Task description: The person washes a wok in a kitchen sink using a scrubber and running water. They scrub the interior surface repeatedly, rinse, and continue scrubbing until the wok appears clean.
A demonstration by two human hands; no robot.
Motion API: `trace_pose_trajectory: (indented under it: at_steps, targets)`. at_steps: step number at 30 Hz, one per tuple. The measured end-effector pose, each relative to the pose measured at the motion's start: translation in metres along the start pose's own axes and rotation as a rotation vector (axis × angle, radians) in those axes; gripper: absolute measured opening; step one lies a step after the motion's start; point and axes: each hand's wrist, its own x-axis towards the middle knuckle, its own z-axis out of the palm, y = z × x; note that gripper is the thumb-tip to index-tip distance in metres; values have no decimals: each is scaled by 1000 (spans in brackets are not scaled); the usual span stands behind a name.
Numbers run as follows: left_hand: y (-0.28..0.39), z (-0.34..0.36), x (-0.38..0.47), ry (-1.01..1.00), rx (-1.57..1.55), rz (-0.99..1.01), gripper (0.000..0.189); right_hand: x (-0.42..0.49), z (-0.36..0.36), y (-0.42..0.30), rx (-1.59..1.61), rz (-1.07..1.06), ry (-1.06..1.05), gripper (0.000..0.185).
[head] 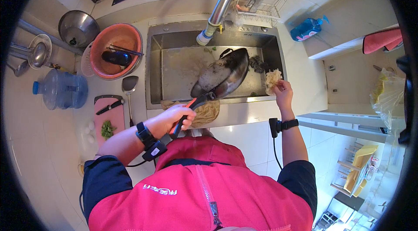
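My left hand [184, 115] is closed around the black and orange handle of a dark wok [233, 79], which is tilted over the steel sink [186, 74] with soapy suds in it. In my right hand [283, 92] is a pale mesh scrubber [273, 78], held by the sink's right rim. A dark wire scouring pad [258, 64] lies in the basin, right of the wok. The faucet [217, 12] arches over the back of the sink. A brown cloth [207, 113] hangs on the front edge, under the wok's handle.
To the left are an orange basin [114, 32] holding a dark object and chopsticks, a spatula [130, 87], and a pink cutting board [119, 116] with a knife and chopped greens. A blue soap bottle [305, 29] stands right of the sink, and a wire rack [261, 6] hangs behind.
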Motion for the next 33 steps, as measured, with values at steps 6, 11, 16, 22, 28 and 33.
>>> trace_pose_trajectory:
  at_steps: [6, 11, 16, 22, 28, 33]
  targets:
    - [-5, -10, 32, -264, -461, -125, 23, -15, -18, -2, -109, 19, 23, 29]
    - [-2, -25, 39, -347, -565, -101, 23, -15, -6, 3, -104, 35, 8, 28]
    - [-4, -45, 28, -77, -408, -53, 23, -8, 18, 7, 20, -28, -34, 27]
    - [-8, -73, -1, 132, -267, 141, 18, 3, 55, -9, 10, 10, -102, 24]
    - [-10, -76, -3, 354, 135, 221, 13, 54, 109, -26, 1, -307, -76, 26]
    - [-29, -89, 26, 402, 407, 175, 32, 122, 155, -76, -25, -310, -202, 24]
